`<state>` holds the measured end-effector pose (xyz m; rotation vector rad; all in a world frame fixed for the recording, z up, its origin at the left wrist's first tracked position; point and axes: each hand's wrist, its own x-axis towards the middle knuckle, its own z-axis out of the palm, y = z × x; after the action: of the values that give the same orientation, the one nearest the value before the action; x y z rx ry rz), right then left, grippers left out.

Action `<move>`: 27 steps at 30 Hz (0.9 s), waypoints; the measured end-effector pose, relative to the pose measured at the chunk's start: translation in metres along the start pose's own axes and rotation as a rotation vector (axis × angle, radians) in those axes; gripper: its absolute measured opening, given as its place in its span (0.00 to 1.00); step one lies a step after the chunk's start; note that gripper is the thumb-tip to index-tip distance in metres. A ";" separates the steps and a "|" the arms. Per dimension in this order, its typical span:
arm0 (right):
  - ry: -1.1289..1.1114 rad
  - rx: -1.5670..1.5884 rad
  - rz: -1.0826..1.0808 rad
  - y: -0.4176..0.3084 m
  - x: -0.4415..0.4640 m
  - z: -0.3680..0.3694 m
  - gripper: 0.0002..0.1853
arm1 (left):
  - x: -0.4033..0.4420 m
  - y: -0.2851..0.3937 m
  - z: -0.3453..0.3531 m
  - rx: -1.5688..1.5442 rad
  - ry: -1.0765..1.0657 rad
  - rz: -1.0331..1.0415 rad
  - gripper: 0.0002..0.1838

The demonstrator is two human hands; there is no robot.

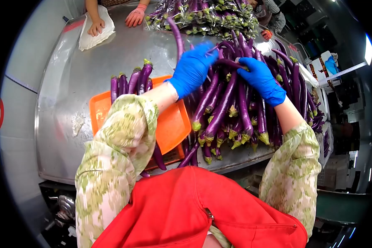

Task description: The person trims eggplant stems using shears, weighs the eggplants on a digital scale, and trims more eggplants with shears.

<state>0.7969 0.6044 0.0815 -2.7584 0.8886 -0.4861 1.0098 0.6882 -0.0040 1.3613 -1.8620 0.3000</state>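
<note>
Both my hands wear blue gloves over a pile of long purple eggplants (225, 105). My left hand (193, 68) is closed round one long eggplant (176, 36), whose length rises above the glove; its fingertips are blurred. My right hand (261, 78) has its fingers closed on the stem end of another eggplant (229, 63), at the top of the pile. Left of the pile lies an orange tray (169, 128), partly under my left forearm. Several eggplants (132, 82) stick out past its upper left edge.
Bagged eggplants (206, 16) are stacked at the far side of the metal table (53, 107). Across it, a co-worker's bare hand (96, 27) presses a white cloth (105, 31), beside a red-gloved hand (135, 16). Another person (275, 16) stands at the far right.
</note>
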 end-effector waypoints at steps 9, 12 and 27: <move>0.057 0.365 0.246 0.010 -0.001 -0.041 0.16 | 0.046 -0.033 0.020 0.026 -0.754 0.361 0.13; 0.113 0.294 0.136 0.007 -0.019 -0.039 0.16 | 0.100 0.024 -0.039 0.224 -0.943 0.369 0.08; 0.026 0.645 0.258 0.054 -0.018 -0.073 0.13 | 0.187 0.109 -0.120 0.316 -0.716 0.945 0.07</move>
<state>0.7280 0.5654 0.1289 -2.0314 0.8826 -0.6271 0.9481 0.6731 0.2356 0.6897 -3.1093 0.6544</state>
